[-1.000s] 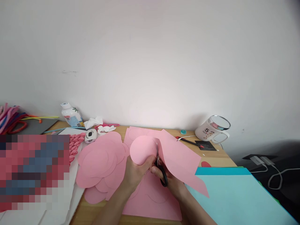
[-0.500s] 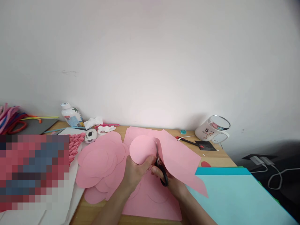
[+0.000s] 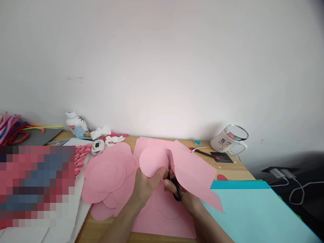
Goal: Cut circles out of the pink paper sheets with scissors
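My left hand (image 3: 149, 184) pinches a rounded part of a sheet of pink paper (image 3: 153, 161) between thumb and fingers. Black-handled scissors (image 3: 176, 189) are in my right hand (image 3: 186, 199), with their blades against the cut edge of that paper. The outer part of the sheet, a curved pink offcut (image 3: 193, 168), bends away to the right over my right hand. Beneath both hands lie pink sheets (image 3: 164, 227) with drawn curved outlines. A pile of cut pink paper rounds (image 3: 103, 175) sits left of my left hand.
A white mug (image 3: 225, 140) stands at the back right, near a red and black tool (image 3: 204, 152). Light blue sheets (image 3: 255, 209) lie at the right. Back left are a white bottle (image 3: 77, 125), crumpled tissues (image 3: 101, 132) and a small white device (image 3: 98, 147).
Both hands, the scissors and the paper stay almost where they were. The held round has shifted very slightly left.
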`<state>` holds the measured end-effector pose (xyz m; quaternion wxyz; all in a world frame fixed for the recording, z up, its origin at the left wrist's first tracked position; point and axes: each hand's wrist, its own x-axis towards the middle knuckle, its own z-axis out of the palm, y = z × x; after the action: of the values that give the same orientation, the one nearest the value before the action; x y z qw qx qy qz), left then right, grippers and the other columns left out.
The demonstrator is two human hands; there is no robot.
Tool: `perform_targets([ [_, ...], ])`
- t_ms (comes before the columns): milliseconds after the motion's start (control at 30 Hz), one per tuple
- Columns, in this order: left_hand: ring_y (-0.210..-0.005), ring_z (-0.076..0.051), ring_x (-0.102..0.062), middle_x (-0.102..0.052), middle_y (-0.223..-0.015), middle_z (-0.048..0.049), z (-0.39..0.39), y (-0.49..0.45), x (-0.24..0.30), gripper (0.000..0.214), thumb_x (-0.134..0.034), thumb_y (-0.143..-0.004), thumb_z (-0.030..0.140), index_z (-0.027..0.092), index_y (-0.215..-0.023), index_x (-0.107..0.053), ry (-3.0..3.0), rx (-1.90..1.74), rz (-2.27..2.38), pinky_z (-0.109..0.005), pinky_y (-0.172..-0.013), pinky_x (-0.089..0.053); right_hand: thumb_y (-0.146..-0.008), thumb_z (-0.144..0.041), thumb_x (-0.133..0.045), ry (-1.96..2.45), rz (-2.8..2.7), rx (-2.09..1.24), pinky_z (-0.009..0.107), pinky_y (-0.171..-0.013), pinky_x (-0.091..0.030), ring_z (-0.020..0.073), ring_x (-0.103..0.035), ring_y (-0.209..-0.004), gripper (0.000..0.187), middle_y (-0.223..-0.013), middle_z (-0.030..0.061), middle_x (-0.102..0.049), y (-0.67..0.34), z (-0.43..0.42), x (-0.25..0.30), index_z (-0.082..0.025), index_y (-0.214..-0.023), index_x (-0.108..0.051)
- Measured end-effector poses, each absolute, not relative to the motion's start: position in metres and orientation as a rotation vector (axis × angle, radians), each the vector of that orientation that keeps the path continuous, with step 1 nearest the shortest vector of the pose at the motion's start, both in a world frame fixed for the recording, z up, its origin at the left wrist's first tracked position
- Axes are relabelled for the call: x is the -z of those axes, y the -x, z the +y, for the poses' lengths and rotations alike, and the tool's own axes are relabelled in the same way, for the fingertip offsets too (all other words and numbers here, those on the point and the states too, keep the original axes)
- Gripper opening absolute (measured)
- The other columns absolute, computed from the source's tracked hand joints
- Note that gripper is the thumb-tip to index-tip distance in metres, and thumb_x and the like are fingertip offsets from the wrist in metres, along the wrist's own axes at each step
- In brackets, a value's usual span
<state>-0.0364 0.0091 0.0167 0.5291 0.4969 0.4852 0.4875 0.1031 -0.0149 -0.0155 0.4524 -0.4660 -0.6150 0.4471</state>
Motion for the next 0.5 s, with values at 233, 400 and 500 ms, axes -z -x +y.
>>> perform_targets([
  [233, -0.034, -0.009, -0.04, -0.039, -0.034, 0.0045, 0.0099, 0.0357, -0.0125, 0.044, -0.06, -0.074, 0.035, 0.019, -0.037, -0.042, -1.201, -1.15, 1.074, -0.023, -0.039, -0.036, -0.084, -0.048, -0.056, 1.068, -1.587, -1.174, 0.027, -0.058, -0.041, 0.0147, -0.048, -0.059, 0.031, -0.06, -0.0013, -0.05, -0.1019, -0.0133, 0.0118, -0.02, -0.074, -0.063],
  [400, -0.036, -0.011, -0.047, -0.042, -0.035, 0.0039, 0.011, 0.0358, -0.0139, 0.042, -0.06, -0.074, 0.033, 0.019, -0.039, -0.042, -1.185, -1.13, 1.077, -0.024, -0.041, -0.04, -0.081, -0.052, -0.058, 1.065, -1.493, -1.186, 0.028, -0.058, -0.043, 0.0164, -0.05, -0.06, 0.034, -0.063, 0.0013, -0.056, -0.0954, -0.0124, 0.0062, -0.019, -0.079, -0.063],
  [500, -0.036, -0.01, -0.044, -0.043, -0.035, 0.0038, 0.0104, 0.0356, -0.0169, 0.036, -0.064, -0.067, 0.03, 0.018, -0.039, -0.045, -1.17, -1.111, 1.169, -0.023, -0.039, -0.037, -0.08, -0.048, -0.061, 1.054, -1.43, -1.08, 0.028, -0.056, -0.043, 0.0156, -0.049, -0.058, 0.029, -0.063, 0.0001, -0.055, -0.0974, -0.0102, 0.0114, -0.019, -0.081, -0.062],
])
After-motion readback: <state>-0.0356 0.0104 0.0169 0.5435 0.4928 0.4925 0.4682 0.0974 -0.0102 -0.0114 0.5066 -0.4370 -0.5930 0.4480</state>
